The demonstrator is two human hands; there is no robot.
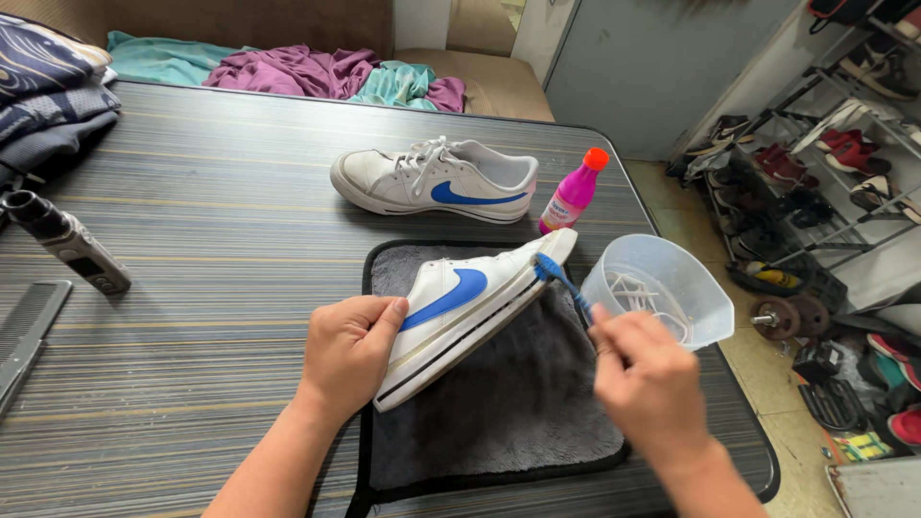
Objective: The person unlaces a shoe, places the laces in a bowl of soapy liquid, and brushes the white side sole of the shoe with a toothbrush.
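Note:
My left hand (350,347) grips a white sneaker with a blue side mark (460,305), held tilted on its side over a grey towel mat (508,403). My right hand (648,379) holds a blue toothbrush (564,280), whose bristles touch the sole edge near the shoe's toe. The second white sneaker (436,178), still laced, stands upright farther back on the table.
A pink bottle with an orange cap (573,194) stands beside the far sneaker. A clear plastic tub (662,288) holding white laces sits at the right. A comb (29,331) and a dark device (67,242) lie left. Clothes pile at the back; shoe racks stand right.

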